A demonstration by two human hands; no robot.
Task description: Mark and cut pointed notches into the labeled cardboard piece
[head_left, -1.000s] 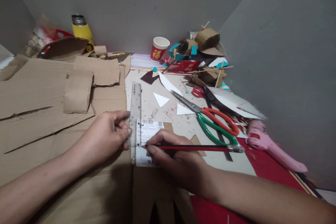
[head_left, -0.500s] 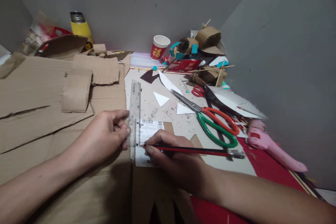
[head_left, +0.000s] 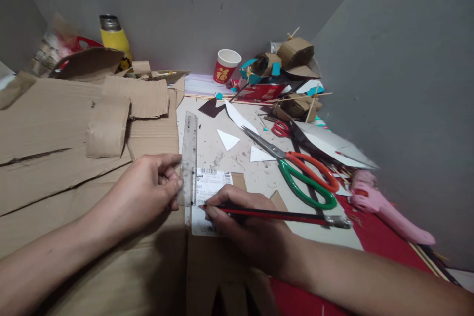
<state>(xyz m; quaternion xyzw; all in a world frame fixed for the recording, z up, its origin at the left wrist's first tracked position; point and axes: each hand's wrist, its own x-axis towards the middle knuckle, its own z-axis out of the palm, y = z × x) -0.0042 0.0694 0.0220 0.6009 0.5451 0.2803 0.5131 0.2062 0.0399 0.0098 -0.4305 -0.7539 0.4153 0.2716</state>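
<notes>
My left hand (head_left: 146,192) pinches the near end of a clear plastic ruler (head_left: 188,150) that lies lengthwise on the table. My right hand (head_left: 246,224) grips a red-and-black pencil (head_left: 281,215). The pencil's tip touches a white shipping label (head_left: 208,188) right at the ruler's near end. The label is stuck on a brown cardboard piece (head_left: 218,266) that reaches toward me.
Green-and-orange scissors (head_left: 296,168) lie right of the label, with a pink glue gun (head_left: 385,210) further right. Large cardboard sheets (head_left: 55,128) cover the left side. A red paper cup (head_left: 225,66), a yellow flask (head_left: 113,39) and cardboard scraps crowd the back wall.
The ruler has tilted and slid slightly left under my left hand. The pencil's far end has dropped a little lower; its tip stays at the label.
</notes>
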